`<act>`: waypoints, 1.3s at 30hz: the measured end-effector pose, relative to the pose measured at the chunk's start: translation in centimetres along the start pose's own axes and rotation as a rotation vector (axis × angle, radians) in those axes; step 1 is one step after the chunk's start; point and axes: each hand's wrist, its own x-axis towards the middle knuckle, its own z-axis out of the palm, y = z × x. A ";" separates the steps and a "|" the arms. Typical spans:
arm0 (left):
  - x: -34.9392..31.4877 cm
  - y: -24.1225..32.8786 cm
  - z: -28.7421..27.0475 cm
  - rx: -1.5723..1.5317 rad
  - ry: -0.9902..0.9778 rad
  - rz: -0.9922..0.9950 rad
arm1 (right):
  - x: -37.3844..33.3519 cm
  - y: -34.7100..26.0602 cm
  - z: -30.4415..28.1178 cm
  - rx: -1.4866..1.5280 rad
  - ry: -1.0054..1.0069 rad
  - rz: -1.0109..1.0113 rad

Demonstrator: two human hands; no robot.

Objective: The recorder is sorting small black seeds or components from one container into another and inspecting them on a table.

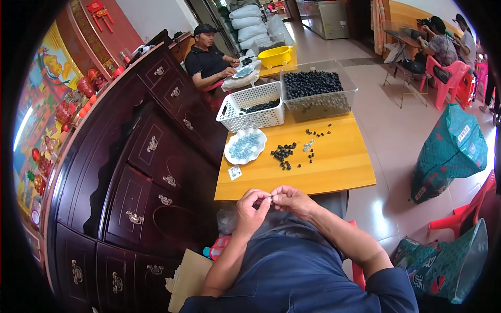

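My left hand and my right hand meet fingertip to fingertip at the table's front edge, above my lap. Both pinch at something tiny that the fingers mostly hide; I cannot make out its kind. Beyond them, small round black pieces lie in a loose cluster on the yellow wooden table. A few clear pieces lie beside them. To the left, a white scalloped plate holds many small pale-blue clear pieces.
Behind the plate are a white perforated basket and a clear bin, both with black pieces. A dark wooden cabinet borders the left. Another person works at the far left with a yellow tub nearby. Green bags stand right.
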 end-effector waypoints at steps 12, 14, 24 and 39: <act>0.3 -0.7 0.5 0.060 0.048 -0.032 | 0.3 0.0 -0.2 0.023 0.032 -0.069; 0.4 -0.7 0.5 0.127 0.053 0.035 | 0.5 0.3 -0.3 0.028 0.029 -0.103; 1.3 0.3 1.1 0.513 0.045 0.366 | 1.0 0.8 -1.1 0.056 0.121 -0.179; 8.7 -6.9 4.8 0.188 -0.137 0.010 | 1.1 -1.7 -2.9 0.298 0.191 -0.282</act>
